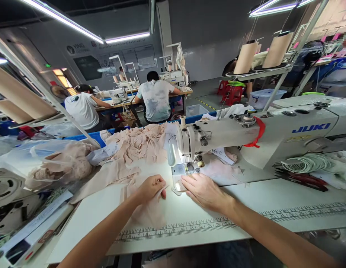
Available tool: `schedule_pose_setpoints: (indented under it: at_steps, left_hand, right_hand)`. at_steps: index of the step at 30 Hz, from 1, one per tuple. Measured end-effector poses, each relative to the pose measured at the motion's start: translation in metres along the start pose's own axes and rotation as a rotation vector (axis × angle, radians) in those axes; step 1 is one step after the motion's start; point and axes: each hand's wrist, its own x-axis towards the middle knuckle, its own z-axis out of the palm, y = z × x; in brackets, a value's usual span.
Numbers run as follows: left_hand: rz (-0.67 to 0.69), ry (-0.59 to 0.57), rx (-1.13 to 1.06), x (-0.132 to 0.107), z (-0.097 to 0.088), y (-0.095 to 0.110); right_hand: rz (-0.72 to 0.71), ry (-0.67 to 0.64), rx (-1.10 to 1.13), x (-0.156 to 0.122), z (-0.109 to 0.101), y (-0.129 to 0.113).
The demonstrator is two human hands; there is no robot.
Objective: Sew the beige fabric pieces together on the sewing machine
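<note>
My left hand is closed in a pinch on a sheer beige fabric piece, which hangs down over the table front. To its right, my right hand lies palm down with fingers stretched out. Its fingertips touch a small shiny beige oval piece beside the needle plate; what this piece is I cannot make out. Just beyond my fingers stands the lit needle end of a white JUKI sewing machine. Gathered beige fabric is heaped behind and left of the needle.
A printed ruler strip runs along the table's front. Dark-red-handled snippers and coiled pale cord lie at right. A plastic bag of beige fabric sits at left. Thread cones stand above; two people sit ahead.
</note>
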Motion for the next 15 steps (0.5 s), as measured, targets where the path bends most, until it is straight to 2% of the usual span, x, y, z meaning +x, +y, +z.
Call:
schedule_pose_setpoints:
  at_steps: [4, 8, 11, 15]
  left_hand:
    - [0.055, -0.010, 0.000, -0.008, 0.009, 0.021]
    - [0.115, 0.003, 0.043, 0.013, 0.015, 0.041]
    - [0.108, 0.019, 0.062, 0.039, 0.025, 0.041]
    - [0.138, 0.071, 0.166, 0.062, 0.035, 0.028]
  right_hand:
    - [-0.032, 0.006, 0.030, -0.003, -0.003, 0.008]
    - [-0.026, 0.041, 0.059, -0.005, -0.001, 0.012]
    - [-0.009, 0.043, 0.067, -0.006, 0.000, 0.012]
    - [-0.004, 0.062, 0.078, -0.006, 0.001, 0.011]
